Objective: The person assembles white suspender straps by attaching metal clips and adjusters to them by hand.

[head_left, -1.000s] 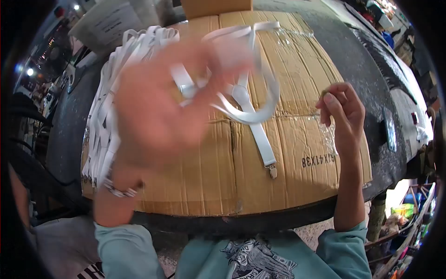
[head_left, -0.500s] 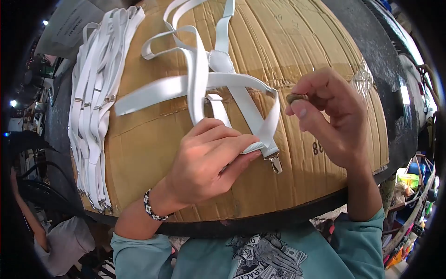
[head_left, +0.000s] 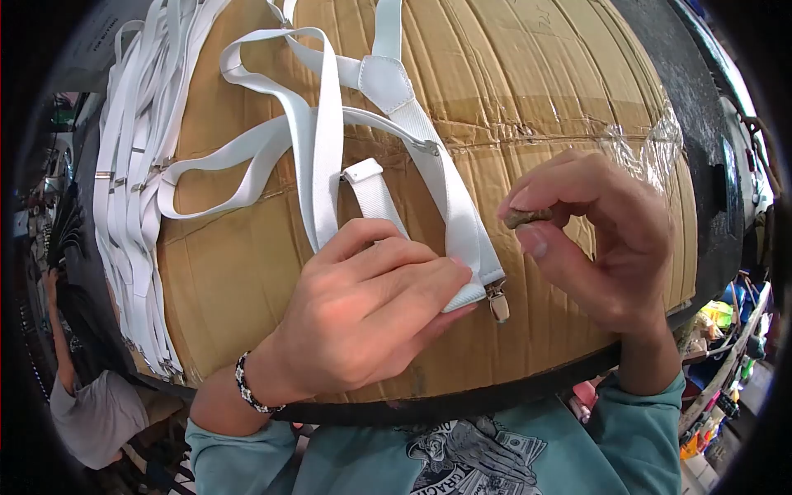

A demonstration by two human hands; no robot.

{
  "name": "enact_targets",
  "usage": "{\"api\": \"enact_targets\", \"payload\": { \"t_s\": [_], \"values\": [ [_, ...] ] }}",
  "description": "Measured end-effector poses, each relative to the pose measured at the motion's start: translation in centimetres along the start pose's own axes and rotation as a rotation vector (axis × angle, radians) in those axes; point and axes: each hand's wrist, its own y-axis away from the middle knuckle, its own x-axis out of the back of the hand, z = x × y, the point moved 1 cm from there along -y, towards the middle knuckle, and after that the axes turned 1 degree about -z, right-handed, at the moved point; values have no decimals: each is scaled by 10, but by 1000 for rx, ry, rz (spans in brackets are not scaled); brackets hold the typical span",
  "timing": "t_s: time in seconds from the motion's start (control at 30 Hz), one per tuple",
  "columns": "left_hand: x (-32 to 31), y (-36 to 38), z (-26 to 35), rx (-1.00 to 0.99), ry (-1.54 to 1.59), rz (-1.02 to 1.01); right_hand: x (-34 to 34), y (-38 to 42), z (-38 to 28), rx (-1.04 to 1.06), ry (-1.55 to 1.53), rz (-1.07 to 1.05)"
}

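White elastic suspenders (head_left: 328, 124) lie looped over a cardboard sheet (head_left: 569, 272). My left hand (head_left: 367, 309) is closed on a strap end of them, pinching it between thumb and fingers. Just right of that pinch, a metal clip (head_left: 498, 304) hangs from another strap end. A leather-like white patch (head_left: 386, 82) joins straps farther up. My right hand (head_left: 602, 235), apart from the straps, pinches a small brownish piece (head_left: 528, 217) between thumb and forefinger; what it is I cannot make out.
A bundle of white suspenders (head_left: 136, 190) with metal fittings lies along the left edge of the cardboard. Clear tape (head_left: 648, 148) crosses its right side. Another person (head_left: 99, 412) is at the lower left, and assorted goods (head_left: 726, 355) crowd the right.
The strap loop at left has shifted and opened into a wider curve. My right hand has come slightly lower. My left hand keeps its pinch on the strap end. The view has shifted a little.
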Motion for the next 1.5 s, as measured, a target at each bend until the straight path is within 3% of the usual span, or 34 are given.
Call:
{"api": "enact_targets", "payload": {
  "t_s": [0.13, 0.4, 0.63, 0.83, 1.0, 1.27, 1.5],
  "values": [
    [1, -1, 3, 5, 4, -23, -6, 3, -3, -78, -48, 92],
    [-3, 2, 4, -62, -68, -4, -1, 1, -1, -51, -18, 26],
    [-7, 0, 5, -45, -64, 15, -9, 19, -20, -162, -81, 133],
    [-8, 0, 12, -45, -88, 10, -26, 38, -19, 126, 172, 155],
    [-10, 0, 14, -61, -99, 24, -38, 45, -31, 17, 193, 184],
    [-12, 2, 12, -97, -101, 45, -54, 40, -25, 172, 281, 245],
    [-10, -1, 13, -66, -84, 45, -56, 45, -27, 164, 349, 254]
  ]
}}
